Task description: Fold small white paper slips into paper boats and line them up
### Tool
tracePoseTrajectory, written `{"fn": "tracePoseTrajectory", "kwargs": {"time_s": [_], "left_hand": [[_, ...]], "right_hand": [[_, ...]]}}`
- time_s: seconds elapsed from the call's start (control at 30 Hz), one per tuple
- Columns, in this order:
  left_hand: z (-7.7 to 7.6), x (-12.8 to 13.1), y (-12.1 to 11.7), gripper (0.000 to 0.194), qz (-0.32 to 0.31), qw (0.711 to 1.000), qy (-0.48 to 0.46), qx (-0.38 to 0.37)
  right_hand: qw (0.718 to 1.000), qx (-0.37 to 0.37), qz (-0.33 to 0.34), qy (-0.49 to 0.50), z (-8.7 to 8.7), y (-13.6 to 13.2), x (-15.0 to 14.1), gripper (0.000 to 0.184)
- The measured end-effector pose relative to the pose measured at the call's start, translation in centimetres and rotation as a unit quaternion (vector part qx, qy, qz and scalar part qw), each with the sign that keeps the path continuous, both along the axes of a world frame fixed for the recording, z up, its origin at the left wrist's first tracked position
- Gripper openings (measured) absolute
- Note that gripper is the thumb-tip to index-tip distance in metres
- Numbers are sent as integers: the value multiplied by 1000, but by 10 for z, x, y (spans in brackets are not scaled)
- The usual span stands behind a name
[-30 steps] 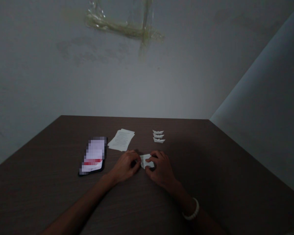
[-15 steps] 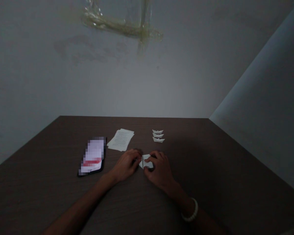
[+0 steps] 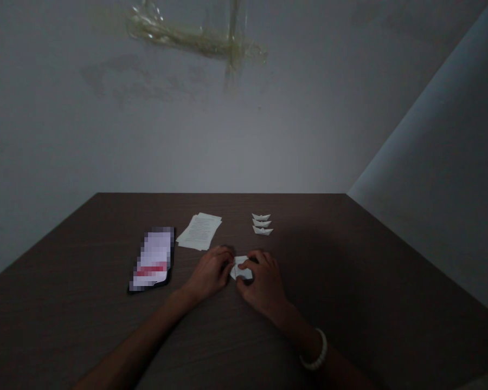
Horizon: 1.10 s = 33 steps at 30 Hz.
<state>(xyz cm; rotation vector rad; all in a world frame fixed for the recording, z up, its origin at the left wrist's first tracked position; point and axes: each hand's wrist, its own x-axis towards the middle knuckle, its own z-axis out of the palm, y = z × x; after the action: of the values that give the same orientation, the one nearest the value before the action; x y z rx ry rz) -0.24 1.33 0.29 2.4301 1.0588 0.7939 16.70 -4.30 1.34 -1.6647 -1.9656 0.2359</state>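
Observation:
A small white piece of folded paper [image 3: 239, 267] lies on the dark wooden table [image 3: 350, 281] between my two hands. My left hand [image 3: 208, 273] pinches its left edge with curled fingers. My right hand [image 3: 261, 281] presses and grips its right side, fingers bent over it; a white bead bracelet [image 3: 315, 352] circles that wrist. Both hands rest on the tabletop.
Three small white paper boats [image 3: 262, 223] sit in a row just beyond my hands. A stack of printed paper sheets [image 3: 199, 231] lies to their left. A phone with a lit screen [image 3: 152, 260] lies further left. Pale walls stand behind and to the right of the table.
The folded paper has been pressed into a slightly smaller, more compact shape between my fingers. The view has tilted a little; the hands stay in place.

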Motion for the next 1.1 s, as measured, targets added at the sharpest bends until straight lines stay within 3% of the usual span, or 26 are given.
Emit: {"fn": "tracePoseTrajectory", "kwargs": {"time_s": [1.1], "left_hand": [[-4, 0, 4, 10, 0, 1000, -20, 0]], "right_hand": [[1000, 5, -6, -19, 1, 2, -2, 13]]}}
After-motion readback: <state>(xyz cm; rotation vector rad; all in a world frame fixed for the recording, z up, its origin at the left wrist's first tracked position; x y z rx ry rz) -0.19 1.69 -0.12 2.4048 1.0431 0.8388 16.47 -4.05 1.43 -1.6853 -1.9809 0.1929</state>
